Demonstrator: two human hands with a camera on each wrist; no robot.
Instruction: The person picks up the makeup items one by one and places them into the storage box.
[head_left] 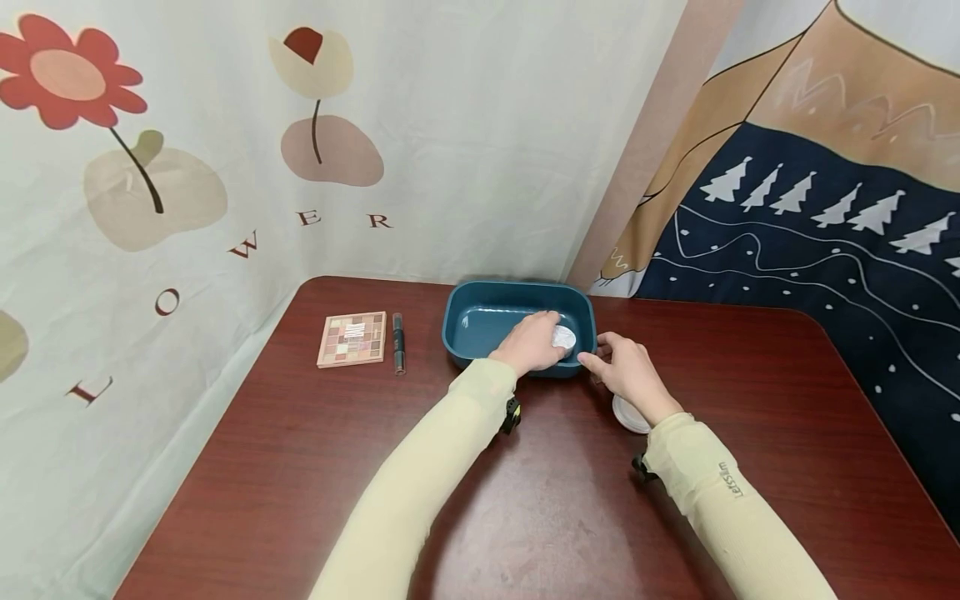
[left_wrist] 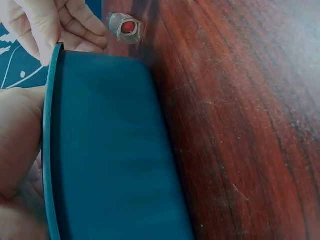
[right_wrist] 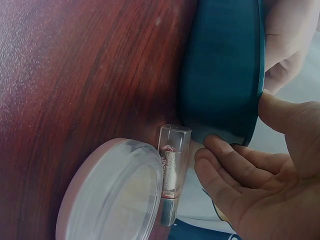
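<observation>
A dark teal rectangular basin stands at the table's back. My left hand reaches inside it, holding a small round white item near its right end. That item's kind cannot be told, and the basin wall hides it in the left wrist view. My right hand grips the basin's front right corner. In the right wrist view its thumb lies at the rim and its fingers curl against the outer wall. Close by lie a clear-capped lipstick tube and a round clear-lidded case.
To the basin's left lie an open-faced eyeshadow palette and a dark two-ended makeup stick. A printed curtain hangs behind the brown wooden table. The round case sits under my right wrist.
</observation>
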